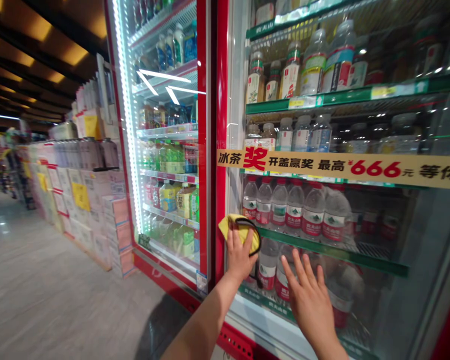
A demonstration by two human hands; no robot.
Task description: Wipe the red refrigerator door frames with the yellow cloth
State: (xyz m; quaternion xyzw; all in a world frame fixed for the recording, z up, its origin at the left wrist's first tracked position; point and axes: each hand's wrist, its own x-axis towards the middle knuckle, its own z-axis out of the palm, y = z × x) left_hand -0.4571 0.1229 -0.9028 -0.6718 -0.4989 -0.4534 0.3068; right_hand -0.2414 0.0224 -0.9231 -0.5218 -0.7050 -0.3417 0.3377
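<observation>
My left hand presses a folded yellow cloth with a dark edge against the glass door of a drinks fridge, near the door's left side. Its fingers lie over the cloth, hiding part of it. Lower and to the right, my right hand is open with fingers spread and nothing in it. It is up at the glass; whether the palm touches is hard to tell. Behind the pane, water bottles with red caps stand in a row, with more bottles on the shelf below.
A yellow strip with printed characters runs across the glass above my hands. To the left stands a second lit fridge in a red frame. Stacked cartons line the grey floor farther left.
</observation>
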